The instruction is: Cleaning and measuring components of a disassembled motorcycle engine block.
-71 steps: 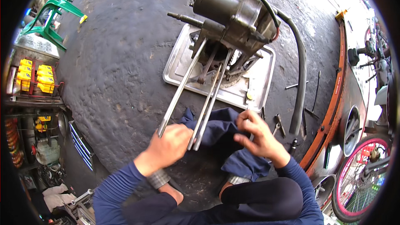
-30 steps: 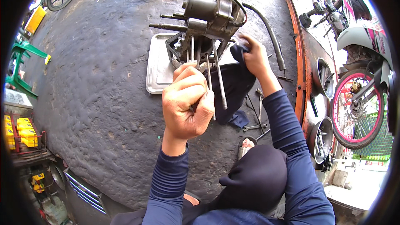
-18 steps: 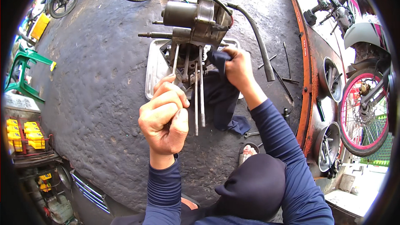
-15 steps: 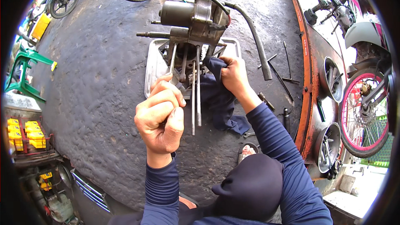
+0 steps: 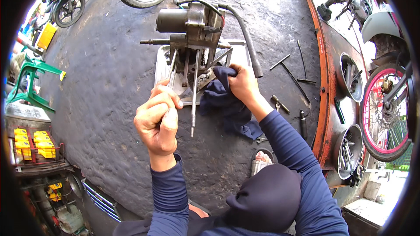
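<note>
Engine [image 5: 197, 28] sits over a metal tray [image 5: 242, 53], the left hand [image 5: 156, 118] curled around its slim rod [image 5: 174, 63] and the right hand [image 5: 243, 83] clutching a dark cloth [image 5: 221, 98] beside it; seemingly a steadying-and-wiping step, whose next move calls for a firm left hold.
</note>
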`<action>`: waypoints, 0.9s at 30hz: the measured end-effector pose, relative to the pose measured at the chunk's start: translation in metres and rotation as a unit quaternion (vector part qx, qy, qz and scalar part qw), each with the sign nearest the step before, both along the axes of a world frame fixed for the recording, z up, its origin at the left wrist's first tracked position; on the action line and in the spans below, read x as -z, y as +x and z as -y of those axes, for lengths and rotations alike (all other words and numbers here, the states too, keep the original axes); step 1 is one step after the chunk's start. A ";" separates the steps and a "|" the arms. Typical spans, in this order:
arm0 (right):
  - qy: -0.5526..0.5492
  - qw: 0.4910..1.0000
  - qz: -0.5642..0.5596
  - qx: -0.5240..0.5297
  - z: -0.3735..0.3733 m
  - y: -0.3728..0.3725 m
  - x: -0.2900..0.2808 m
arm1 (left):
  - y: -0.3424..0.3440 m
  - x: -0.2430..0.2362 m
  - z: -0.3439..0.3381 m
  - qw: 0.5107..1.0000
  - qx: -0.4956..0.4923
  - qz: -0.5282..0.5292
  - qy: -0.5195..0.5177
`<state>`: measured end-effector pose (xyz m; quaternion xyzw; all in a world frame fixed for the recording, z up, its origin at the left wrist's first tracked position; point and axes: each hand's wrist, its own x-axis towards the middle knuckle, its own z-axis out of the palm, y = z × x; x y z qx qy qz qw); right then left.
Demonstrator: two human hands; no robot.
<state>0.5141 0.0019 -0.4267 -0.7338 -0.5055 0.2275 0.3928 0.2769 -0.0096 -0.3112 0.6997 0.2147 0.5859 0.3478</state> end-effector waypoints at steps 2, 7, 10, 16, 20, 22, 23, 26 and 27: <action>0.084 0.996 0.028 0.005 -0.009 -0.007 -0.017 | 0.003 0.002 0.000 1.000 0.002 0.005 -0.005; 0.083 0.994 0.010 0.073 -0.024 -0.041 -0.067 | 0.004 0.000 0.002 1.000 -0.008 0.010 -0.014; 0.093 0.993 0.031 0.068 -0.014 -0.043 -0.044 | 0.006 0.000 0.003 1.000 -0.006 0.018 -0.016; 0.152 0.985 -0.036 0.068 -0.016 -0.048 -0.060 | 0.003 -0.001 0.001 1.000 -0.012 -0.002 -0.016; 0.082 0.995 -0.018 0.062 -0.021 -0.042 -0.063 | 0.007 -0.003 0.001 1.000 -0.009 0.001 -0.014; 0.064 0.995 -0.033 0.075 -0.018 -0.047 -0.051 | 0.007 -0.003 0.001 1.000 -0.007 -0.001 -0.013; 0.041 0.994 -0.064 0.074 -0.018 -0.047 -0.049 | 0.007 -0.001 0.001 1.000 -0.005 -0.002 -0.012; 0.062 0.994 -0.067 0.062 -0.020 -0.049 -0.052 | 0.005 0.001 0.001 1.000 -0.009 -0.001 -0.012; 0.086 0.993 -0.049 0.067 -0.022 -0.049 -0.051 | 0.004 0.001 0.001 1.000 -0.018 -0.001 -0.017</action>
